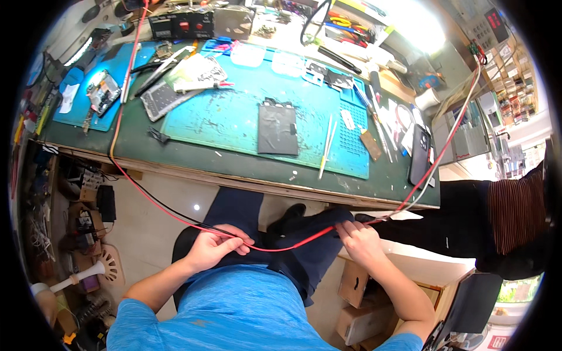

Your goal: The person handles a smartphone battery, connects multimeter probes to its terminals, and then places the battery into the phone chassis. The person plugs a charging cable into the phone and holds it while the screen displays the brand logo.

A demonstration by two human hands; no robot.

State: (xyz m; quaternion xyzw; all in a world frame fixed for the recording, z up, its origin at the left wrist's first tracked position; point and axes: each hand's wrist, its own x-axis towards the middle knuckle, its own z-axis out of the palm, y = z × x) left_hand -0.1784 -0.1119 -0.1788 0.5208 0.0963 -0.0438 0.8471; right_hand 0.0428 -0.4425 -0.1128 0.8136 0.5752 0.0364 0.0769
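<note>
A red cable (275,250) sags across my lap between my two hands. In my left hand (219,247), thumb and fingers are closed on the red cable, with a thin black cable (167,207) running along it. My right hand (358,238) grips the other part of the red cable, close to where red and pale leads (430,172) come down from the upper right. What its fingertips pinch exactly is partly hidden. Ahead on the blue work mat (216,126) lies a flat black rectangular pack (278,130), which looks like a phone battery. White tweezers (328,146) rest beside it.
The workbench edge (246,186) runs in front of my knees. At its right lies a black phone (420,153); an opened device (104,92) sits far left. A black box with red switches (181,26) stands at the back. Another person in dark clothes (462,210) is at the right.
</note>
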